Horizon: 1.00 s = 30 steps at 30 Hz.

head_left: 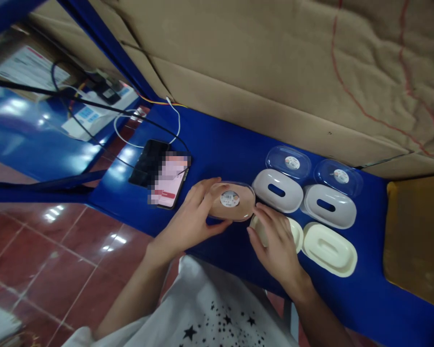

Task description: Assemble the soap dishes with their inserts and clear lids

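Note:
My left hand (pixel 197 217) grips an oval clear plastic lid (pixel 243 201) with a round white label, thumb along its near edge and fingers at its left end. The lid looks tan; I cannot tell whether a tan piece sits under it. My right hand (pixel 277 243) is at the lid's right end, fingers bent and apart from the thumb, above a cream oval dish (pixel 295 233) that it partly covers. Beyond it lies a white oval piece with a slot (pixel 291 197). To the right are a second slotted white piece (pixel 342 212) and another cream dish (pixel 347 258).
Two labelled clear lids (pixel 275 156) (pixel 323 173) lie at the back of the blue table (pixel 217 144). Two phones, one dark (pixel 144 166) and one lit (pixel 173 188), lie at left near cables. A cardboard wall (pixel 256 62) stands behind; a brown box (pixel 415 236) is at right.

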Available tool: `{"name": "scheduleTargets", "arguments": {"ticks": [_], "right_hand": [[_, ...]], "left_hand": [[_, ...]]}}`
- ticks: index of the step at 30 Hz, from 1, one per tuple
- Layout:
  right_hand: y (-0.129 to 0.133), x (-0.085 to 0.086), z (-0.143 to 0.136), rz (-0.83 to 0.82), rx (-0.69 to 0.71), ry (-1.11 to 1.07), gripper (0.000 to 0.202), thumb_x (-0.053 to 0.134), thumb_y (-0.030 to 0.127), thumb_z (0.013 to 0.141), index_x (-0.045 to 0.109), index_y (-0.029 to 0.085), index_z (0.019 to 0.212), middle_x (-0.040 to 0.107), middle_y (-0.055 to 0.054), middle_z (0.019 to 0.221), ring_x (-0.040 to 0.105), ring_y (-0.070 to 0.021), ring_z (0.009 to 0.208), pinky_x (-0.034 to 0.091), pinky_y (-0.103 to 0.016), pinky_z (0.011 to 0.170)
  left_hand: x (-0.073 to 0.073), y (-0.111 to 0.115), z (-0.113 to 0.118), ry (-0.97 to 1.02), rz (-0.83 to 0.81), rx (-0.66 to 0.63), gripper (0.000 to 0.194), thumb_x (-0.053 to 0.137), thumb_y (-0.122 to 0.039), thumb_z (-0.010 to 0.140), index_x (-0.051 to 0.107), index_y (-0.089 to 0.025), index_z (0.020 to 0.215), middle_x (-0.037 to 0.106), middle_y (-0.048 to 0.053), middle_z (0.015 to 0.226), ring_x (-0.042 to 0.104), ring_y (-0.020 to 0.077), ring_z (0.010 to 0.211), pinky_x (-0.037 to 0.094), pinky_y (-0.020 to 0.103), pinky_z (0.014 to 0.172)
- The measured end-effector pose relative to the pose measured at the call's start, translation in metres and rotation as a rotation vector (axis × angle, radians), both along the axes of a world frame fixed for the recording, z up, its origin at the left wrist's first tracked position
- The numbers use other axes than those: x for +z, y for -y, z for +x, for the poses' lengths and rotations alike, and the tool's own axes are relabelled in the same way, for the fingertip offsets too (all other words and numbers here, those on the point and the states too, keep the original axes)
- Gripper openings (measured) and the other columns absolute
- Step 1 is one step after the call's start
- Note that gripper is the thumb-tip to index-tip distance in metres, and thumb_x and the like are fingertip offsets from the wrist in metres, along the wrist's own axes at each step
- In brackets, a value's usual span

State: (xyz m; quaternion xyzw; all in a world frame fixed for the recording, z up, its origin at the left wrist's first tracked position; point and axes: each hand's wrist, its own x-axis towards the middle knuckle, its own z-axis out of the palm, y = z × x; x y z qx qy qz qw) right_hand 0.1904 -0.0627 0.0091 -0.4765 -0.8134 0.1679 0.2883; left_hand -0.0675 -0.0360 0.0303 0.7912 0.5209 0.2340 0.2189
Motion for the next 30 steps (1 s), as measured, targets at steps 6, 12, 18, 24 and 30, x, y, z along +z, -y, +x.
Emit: {"name": "scheduleTargets", "arguments": {"ticks": [6,12,18,24,30], "right_hand": [[-0.002,-0.004,-0.001,-0.031,0.008,0.004,0.055,0.060,0.024,0.108,0.044,0.023,0.161,0.072,-0.015,0.141,0.069,-0.0306,0.131,0.058,-0.051,0.107],[-0.002,-0.005,0.001,-0.040,-0.010,-0.001,0.056,0.060,0.026,0.108,0.044,0.025,0.161,0.074,-0.013,0.137,0.072,-0.0307,0.127,0.060,-0.051,0.106],[-0.002,-0.005,0.002,-0.045,-0.014,0.002,0.055,0.060,0.026,0.107,0.045,0.025,0.160,0.074,-0.013,0.136,0.071,-0.0313,0.127,0.060,-0.052,0.105],[-0.003,-0.006,0.003,-0.022,0.010,0.039,0.052,0.060,0.022,0.107,0.050,0.026,0.158,0.073,-0.012,0.139,0.069,-0.0305,0.130,0.058,-0.051,0.108],[-0.003,-0.008,0.003,0.008,0.016,0.077,0.052,0.060,0.021,0.107,0.052,0.026,0.158,0.072,-0.012,0.140,0.069,-0.0301,0.129,0.057,-0.050,0.107]], "left_hand": [[-0.007,-0.002,-0.004,-0.010,0.005,-0.030,0.082,0.083,-0.030,0.093,0.038,-0.029,0.162,0.047,0.017,0.162,0.047,0.0384,0.152,0.046,0.061,0.125],[-0.007,-0.001,-0.005,-0.008,0.030,-0.070,0.081,0.082,-0.027,0.095,0.038,-0.030,0.163,0.044,0.017,0.165,0.043,0.0387,0.156,0.044,0.062,0.127],[-0.007,-0.001,-0.003,-0.027,0.032,-0.084,0.079,0.082,-0.026,0.095,0.041,-0.030,0.162,0.045,0.016,0.165,0.042,0.0382,0.157,0.042,0.062,0.128],[-0.011,0.000,-0.003,-0.024,0.040,-0.112,0.066,0.080,-0.025,0.097,0.049,-0.031,0.156,0.042,0.015,0.167,0.038,0.0388,0.159,0.043,0.064,0.127],[-0.021,-0.003,-0.007,0.036,0.034,-0.115,0.068,0.082,-0.028,0.097,0.050,-0.033,0.157,0.042,0.014,0.167,0.040,0.0377,0.158,0.042,0.064,0.128]]}}
